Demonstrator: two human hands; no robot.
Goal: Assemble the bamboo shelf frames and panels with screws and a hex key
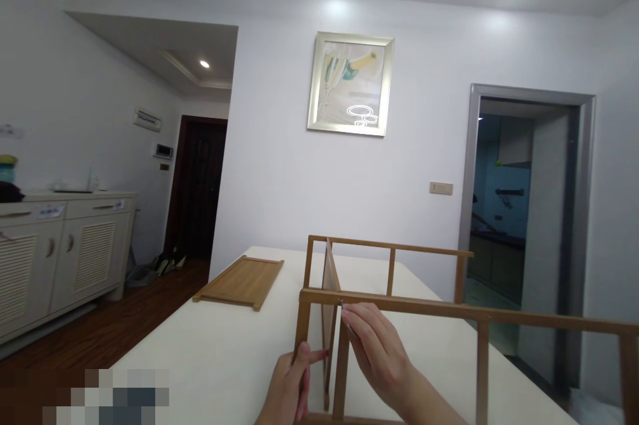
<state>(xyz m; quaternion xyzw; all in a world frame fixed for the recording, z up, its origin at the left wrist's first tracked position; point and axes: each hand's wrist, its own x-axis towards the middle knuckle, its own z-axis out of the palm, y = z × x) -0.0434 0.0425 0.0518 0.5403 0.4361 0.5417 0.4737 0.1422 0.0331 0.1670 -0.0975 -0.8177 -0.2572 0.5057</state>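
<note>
A wooden frame point(409, 306) with two long rails and several upright bars stands on the white table. Between its rails, near the left end, a thin wooden panel point(328, 325) is set upright. My left hand point(292, 382) is closed around the frame's end post, its index finger stretched out against the panel's edge. Just under the near rail, the fingertips of my right hand point(379, 352) are pressed together beside an upright bar. A tiny shiny metal piece point(341, 303) shows at those fingertips; its kind is too small to tell.
A flat slatted wooden panel point(244, 282) lies on the white table point(200, 358), left of the frame. A white cabinet point(90, 252) stands along the left wall. Behind the table is a wall with a framed picture point(351, 84), and a doorway point(504, 212) opens at the right.
</note>
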